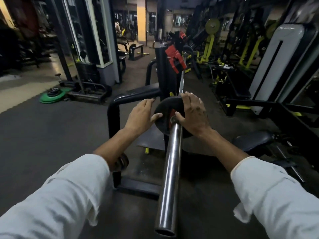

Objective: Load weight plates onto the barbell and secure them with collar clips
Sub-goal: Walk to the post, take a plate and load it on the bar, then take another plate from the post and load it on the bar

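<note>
Two hands on one weight plate [163, 112], black with a red part near the hole, already threaded on the barbell [170, 173] sleeve. Right hand [192, 114] gripping the plate's right edge, fingers curled over the top rim, thumb close to the centre hole. Left hand [141, 114] open and flat, only the thumb touching the plate's left edge, fingers spread toward the black rack frame [114, 118]. White sleeves [51, 200] on both forearms. Between plate and near end of the sleeve, a long bare stretch of shiny steel, nothing on it. Beyond the plate, thin bar shaft resting in a red hook [175, 60] on the black upright [161, 69]. Just left of the sleeve, the rack's curved tube and base, close to the left forearm. Further left, wide dark floor [43, 135], with green plates [51, 97] lying well apart near a cable machine. On the right, a padded bench [253, 140] and yellow-black machines, less room there. Collar clips not to be told in this dim view.
</note>
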